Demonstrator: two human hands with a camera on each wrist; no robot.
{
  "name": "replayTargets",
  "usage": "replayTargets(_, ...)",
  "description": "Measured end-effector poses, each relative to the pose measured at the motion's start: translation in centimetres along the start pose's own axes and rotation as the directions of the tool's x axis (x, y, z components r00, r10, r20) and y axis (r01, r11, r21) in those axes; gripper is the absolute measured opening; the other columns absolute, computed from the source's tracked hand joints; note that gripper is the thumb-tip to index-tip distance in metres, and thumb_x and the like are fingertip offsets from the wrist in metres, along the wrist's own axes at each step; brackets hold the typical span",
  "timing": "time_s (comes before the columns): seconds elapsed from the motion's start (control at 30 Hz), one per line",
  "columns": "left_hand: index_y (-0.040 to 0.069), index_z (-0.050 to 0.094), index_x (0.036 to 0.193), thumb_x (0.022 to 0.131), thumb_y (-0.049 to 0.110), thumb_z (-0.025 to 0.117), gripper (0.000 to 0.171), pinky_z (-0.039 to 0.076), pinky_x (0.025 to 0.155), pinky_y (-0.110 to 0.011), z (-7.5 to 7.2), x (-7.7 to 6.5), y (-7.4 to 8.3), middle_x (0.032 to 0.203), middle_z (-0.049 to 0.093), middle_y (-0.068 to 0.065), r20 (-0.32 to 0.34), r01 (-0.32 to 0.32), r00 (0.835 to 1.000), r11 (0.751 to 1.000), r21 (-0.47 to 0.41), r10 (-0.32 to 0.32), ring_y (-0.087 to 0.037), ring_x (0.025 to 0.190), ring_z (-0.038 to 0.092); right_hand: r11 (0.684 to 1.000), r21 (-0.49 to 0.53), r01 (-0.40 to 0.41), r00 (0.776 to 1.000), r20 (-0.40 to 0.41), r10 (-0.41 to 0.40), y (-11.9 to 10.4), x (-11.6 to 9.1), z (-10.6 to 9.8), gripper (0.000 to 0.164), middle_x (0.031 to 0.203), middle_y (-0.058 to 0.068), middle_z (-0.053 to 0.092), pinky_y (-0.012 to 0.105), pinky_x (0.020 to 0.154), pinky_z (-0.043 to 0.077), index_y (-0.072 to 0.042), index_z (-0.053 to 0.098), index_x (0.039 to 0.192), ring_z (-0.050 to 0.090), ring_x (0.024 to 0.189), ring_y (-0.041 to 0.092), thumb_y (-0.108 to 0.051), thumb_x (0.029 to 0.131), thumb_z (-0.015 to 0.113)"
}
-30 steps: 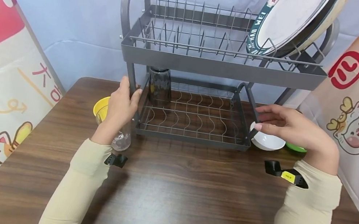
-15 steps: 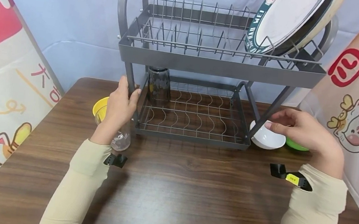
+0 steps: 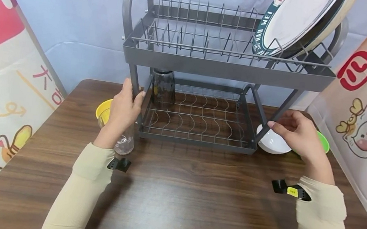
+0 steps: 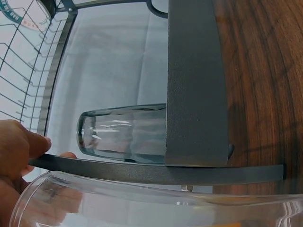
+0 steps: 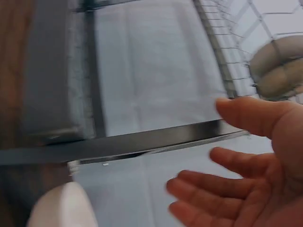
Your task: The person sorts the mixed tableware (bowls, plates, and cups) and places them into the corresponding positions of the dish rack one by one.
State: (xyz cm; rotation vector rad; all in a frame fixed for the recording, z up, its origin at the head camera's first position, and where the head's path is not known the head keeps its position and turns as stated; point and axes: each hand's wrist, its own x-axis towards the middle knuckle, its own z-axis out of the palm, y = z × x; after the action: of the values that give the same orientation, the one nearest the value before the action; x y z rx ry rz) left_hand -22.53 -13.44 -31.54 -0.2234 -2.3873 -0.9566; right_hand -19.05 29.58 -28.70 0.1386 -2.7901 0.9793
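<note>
A two-tier grey metal dish rack (image 3: 208,66) stands on the table. My left hand (image 3: 124,104) grips its left front post, with the thumb on one side and fingers on the other; the left wrist view shows this post (image 4: 142,174) close up. At the right front post is my right hand (image 3: 297,135), its thumb tip at the post. The right wrist view shows the fingers (image 5: 208,198) loosely spread, not closed round the post (image 5: 156,140). An upside-down dark glass (image 3: 163,88) stands at the lower tier's left end. Plates (image 3: 290,25) lean in the upper tier's right end.
Just left of the rack, a clear cup (image 3: 124,143) and a yellow container (image 3: 104,110) stand partly behind my left hand. To the right sit a white bowl (image 3: 272,143) and a green bowl (image 3: 323,142). Brown tabletop (image 3: 195,190) lies in front.
My right hand moved right, away from the right post, then came back to it with the wrist turned, showing more of the green bowl. The left hand stays on its post.
</note>
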Motion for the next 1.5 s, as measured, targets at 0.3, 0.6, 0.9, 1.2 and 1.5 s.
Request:
replayTargets(0.3,0.002,0.042,0.1,0.095,0.019,0.051,0.02,0.043,0.055,-0.043,0.1,0.0,0.2,0.071,0.053,-0.012,0.0,-0.007,1.0,1.0,-0.008,0.007,-0.031,0.062,0.053,0.987,0.094,0.132,0.961,-0.256,-0.105,1.1,-0.1,2.5,0.026,0.085,0.008,0.064,0.01,0.061,0.042,0.003,0.06,0.098,0.054,0.069,-0.008,-0.015,0.083,0.07)
replayTargets(0.6,0.002,0.041,0.099,0.095,0.02,0.052,0.021,0.044,0.055,-0.043,0.1,0.0,0.2,0.07,0.053,-0.012,0.001,-0.001,1.0,1.0,-0.008,0.001,-0.032,0.063,0.054,0.979,0.073,0.19,0.91,-0.387,-0.148,1.6,0.0,3.7,0.02,0.076,0.0,0.066,0.009,0.06,0.04,0.005,0.063,0.091,0.054,0.064,-0.01,-0.008,0.08,0.073)
replayTargets(0.9,0.002,0.042,0.098,0.095,0.02,0.052,0.021,0.043,0.054,-0.043,0.1,0.0,0.2,0.069,0.053,-0.012,-0.006,-0.006,1.0,1.0,-0.004,0.006,-0.032,0.062,0.054,0.977,0.103,0.185,0.895,-0.428,-0.125,1.9,-0.1,4.4,0.021,0.073,-0.012,0.061,0.01,0.058,0.04,0.008,0.063,0.089,0.054,0.061,-0.008,-0.008,0.079,0.074)
replayTargets(1.2,0.002,0.043,0.1,0.095,0.02,0.052,0.02,0.042,0.056,-0.042,0.1,0.1,0.1,0.071,0.053,-0.012,0.005,-0.006,1.0,1.0,-0.018,0.006,-0.031,0.064,0.054,0.975,0.116,0.191,0.898,-0.421,-0.126,2.2,0.0,4.2,0.021,0.069,-0.03,0.052,0.01,0.057,0.04,0.009,0.062,0.087,0.053,0.06,-0.008,-0.006,0.079,0.074)
replayTargets(1.5,0.005,0.043,0.111,0.094,0.022,0.054,0.027,0.043,0.063,-0.04,-0.9,-0.1,0.0,0.08,0.057,-0.011,0.113,0.013,0.994,0.998,-0.058,-0.007,-0.027,0.072,0.054,0.971,0.118,0.206,0.888,-0.439,-0.135,2.3,0.1,4.5,0.02,0.069,-0.033,0.051,0.009,0.058,0.04,0.009,0.061,0.086,0.052,0.06,-0.01,-0.004,0.078,0.074)
